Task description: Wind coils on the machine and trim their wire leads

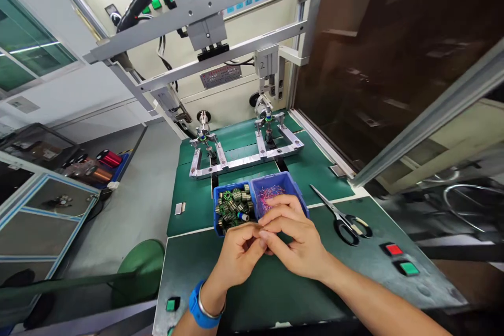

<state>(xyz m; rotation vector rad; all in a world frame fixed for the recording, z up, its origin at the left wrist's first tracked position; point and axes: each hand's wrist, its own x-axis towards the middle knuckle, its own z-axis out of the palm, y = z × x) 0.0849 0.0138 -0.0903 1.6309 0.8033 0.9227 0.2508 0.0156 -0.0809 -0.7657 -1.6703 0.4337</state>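
My left hand (241,253), with a blue wristband (199,307) at its wrist, and my right hand (297,239) meet fingertip to fingertip over the front of the green bench. Both are closed in a pinch; whatever lies between the fingertips is too small or hidden to make out. Just beyond them stand two blue bins side by side. The left bin (216,215) holds many metal motor cores (235,200) with green ends, one with a blue-and-white part. In the right bin (294,189), partly behind my right fingers, lie thin red and pink pieces (271,192).
Black-handled scissors (342,220) lie to the right, near a red button (392,249) and a green button (409,268). Behind the bins is a metal fixture frame (240,163) with two holders, below machine crossbars (236,58). A green stool (139,268) stands at left.
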